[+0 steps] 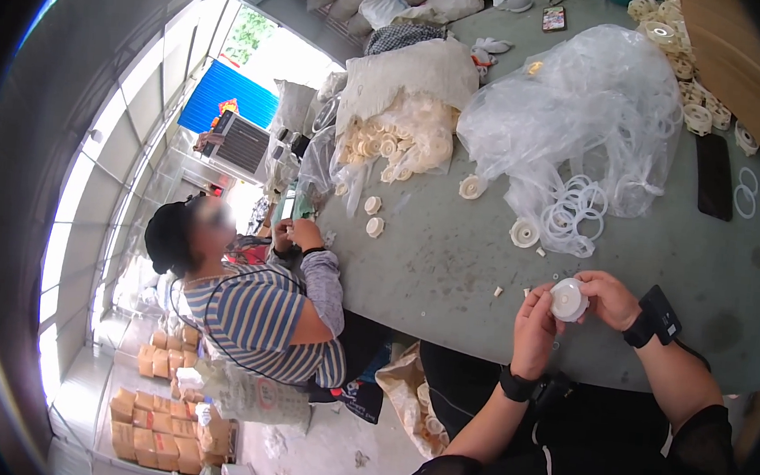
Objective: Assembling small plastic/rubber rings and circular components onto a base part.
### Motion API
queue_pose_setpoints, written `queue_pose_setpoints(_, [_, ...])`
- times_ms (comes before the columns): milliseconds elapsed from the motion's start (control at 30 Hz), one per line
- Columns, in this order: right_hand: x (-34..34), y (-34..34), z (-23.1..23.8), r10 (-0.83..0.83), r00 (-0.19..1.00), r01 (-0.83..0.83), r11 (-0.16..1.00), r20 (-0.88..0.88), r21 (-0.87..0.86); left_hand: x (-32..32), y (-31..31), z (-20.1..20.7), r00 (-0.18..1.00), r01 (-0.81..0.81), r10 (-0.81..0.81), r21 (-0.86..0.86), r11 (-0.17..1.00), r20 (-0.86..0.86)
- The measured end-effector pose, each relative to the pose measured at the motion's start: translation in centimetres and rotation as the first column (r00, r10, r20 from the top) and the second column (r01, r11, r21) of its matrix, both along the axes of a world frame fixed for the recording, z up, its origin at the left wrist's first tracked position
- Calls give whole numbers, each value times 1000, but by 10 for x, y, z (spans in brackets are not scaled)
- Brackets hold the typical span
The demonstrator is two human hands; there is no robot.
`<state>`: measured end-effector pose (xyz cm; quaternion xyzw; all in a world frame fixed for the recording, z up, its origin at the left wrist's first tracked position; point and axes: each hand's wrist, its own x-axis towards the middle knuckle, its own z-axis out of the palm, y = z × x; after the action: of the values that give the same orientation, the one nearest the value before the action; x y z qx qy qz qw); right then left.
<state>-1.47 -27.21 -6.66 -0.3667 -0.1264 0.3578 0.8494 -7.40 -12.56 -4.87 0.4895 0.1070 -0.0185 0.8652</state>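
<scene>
Both my hands hold a round white plastic cap [569, 301] with a scalloped rim just above the near side of the green-grey table [430, 282]. Fingers of my left hand [533, 328] grip its left side, and my right hand [609, 298] pinches it from the right. Beyond them lies a heap of thin translucent rings [576, 206] at the mouth of a large clear plastic bag [577, 110]. Another cream plastic cap [524, 233] rests beside the rings. Several small white pegs [497, 291] are scattered left of my hands.
A dark phone [715, 177] lies at the right near a few loose rings [745, 193]. Cream plastic parts [387, 144] spill from a white sack [411, 75]. Cardboard [742, 61] borders the table's far right. A co-worker [258, 317] in a striped shirt works at the left edge.
</scene>
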Motion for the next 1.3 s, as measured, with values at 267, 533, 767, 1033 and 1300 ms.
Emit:
queue_pose_setpoints(267, [-5,6,-11,32,999,-32,999,-9,-39,-4,2,-17,1000,23,-22,-34,999,17])
queue_pose_setpoints(533, [-4,2,-4,5,1000,-8,994,-29,-110,-5,1,-5,993,109,-105,61,992,-59])
queue_pose_setpoints(767, [-3,6,-15,-80,997,79,995,-23,-60,-7,-9,-15,997,50,-53,-46,998,-55])
queue_pose_setpoints(1033, [2,0,-9,55,997,-53,997,-51,48,-7,-11,-10,999,25,-17,-158,987,52])
queue_pose_setpoints(1300, [4,-2,6,-6,996,22,981,-86,192,-9,-14,1,986,74,-42,-192,979,163])
